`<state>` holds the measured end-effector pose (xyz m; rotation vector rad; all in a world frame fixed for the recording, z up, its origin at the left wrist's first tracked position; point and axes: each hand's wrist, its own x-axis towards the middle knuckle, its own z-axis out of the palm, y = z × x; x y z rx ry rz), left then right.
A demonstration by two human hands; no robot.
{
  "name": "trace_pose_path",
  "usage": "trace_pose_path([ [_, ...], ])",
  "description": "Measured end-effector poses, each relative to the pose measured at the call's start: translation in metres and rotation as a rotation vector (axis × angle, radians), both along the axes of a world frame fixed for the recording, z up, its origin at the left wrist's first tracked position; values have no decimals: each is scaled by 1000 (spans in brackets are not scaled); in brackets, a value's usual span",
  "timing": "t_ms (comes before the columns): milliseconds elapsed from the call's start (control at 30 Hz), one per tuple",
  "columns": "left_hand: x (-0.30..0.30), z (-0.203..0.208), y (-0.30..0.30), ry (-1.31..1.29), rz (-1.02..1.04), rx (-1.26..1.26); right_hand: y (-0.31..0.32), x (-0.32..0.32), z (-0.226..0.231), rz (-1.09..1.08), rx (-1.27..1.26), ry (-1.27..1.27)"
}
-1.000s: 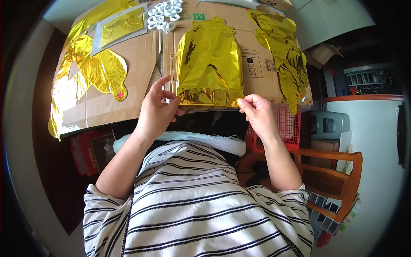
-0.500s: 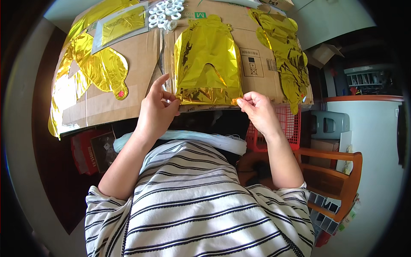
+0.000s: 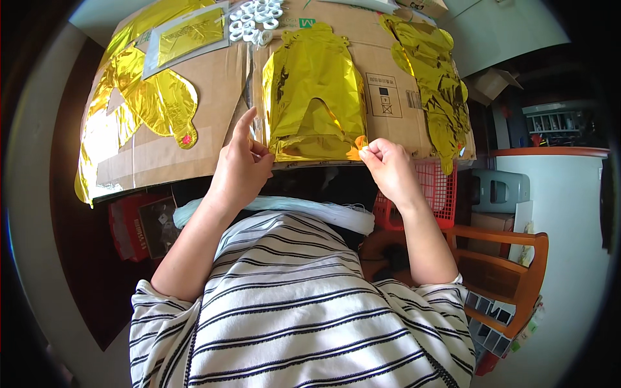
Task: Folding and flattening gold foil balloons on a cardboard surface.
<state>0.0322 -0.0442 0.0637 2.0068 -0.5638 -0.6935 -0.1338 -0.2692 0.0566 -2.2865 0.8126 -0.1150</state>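
Cardboard point(image 3: 217, 97) is set under the mid foil point(image 3: 314, 77), which is gold & laid approx. flat. To its L, the L foil point(image 3: 162, 97) is laid; to its R, the R foil point(image 3: 440, 97). A flat gold-&-clear packet point(image 3: 187, 37) is placed beyond its far L. The L hand point(image 3: 264, 154) is held at its nr L corner, index raised, thumb narrowed to curled fingers; whether foil is gripped can't be told. The R hand point(image 3: 367, 150) is kept narrow at its nr R corner. White rolls point(image 3: 255, 22) are bunched off its far L corner. An orange piece point(image 3: 354, 152) is pinched btwn R thumb & fingertips.
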Motion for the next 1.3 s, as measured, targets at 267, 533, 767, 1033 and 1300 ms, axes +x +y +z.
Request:
trace_pose_path([
  [267,-1,-8,0,-387,-6,-9,-2,6,8,5,-10,84],
  [533,-15,-12,-26,-1051,-603,-337,-5,6,6,27,-76,53],
  [767,5,-21,-48,-1042,-976,-77,-10,8,11,-5,12,140],
  [1033,5,-34,-45,-1018,-1005,-29,-22,8,8,6,173,111],
  [1300,6,-32,-47,-1013,-1031,-8,-4,7,16,42,-278,127],
])
